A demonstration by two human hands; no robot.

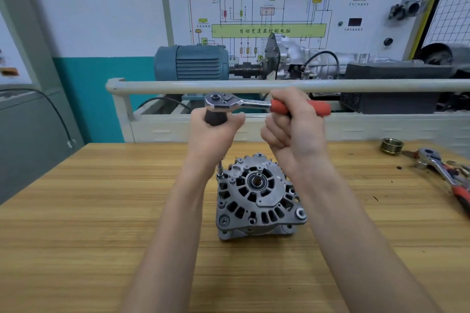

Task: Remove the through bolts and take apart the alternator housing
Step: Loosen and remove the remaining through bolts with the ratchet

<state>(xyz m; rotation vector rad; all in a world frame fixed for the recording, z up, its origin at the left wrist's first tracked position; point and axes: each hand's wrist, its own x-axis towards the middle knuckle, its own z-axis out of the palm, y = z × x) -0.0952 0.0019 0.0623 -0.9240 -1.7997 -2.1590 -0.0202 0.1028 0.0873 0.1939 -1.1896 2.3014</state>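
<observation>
A grey cast alternator [256, 198] stands on the wooden bench [89, 211], its vented end face and centre bearing turned up. A ratchet wrench [229, 103] with a chrome head and red handle is held high above it. From under the head a dark extension runs down to a small socket [220, 170] at the housing's upper left edge. My left hand [216, 132] grips the dark extension just below the ratchet head. My right hand [295, 122] is wrapped round the red handle. The bolt under the socket is hidden.
At the bench's right end lie a brass-coloured grooved pulley [391, 145] and a second ratchet [442, 170] with a red and black handle. Behind the bench runs a pale rail [254, 85], with a blue motor [190, 62] and a wiring diagram board beyond.
</observation>
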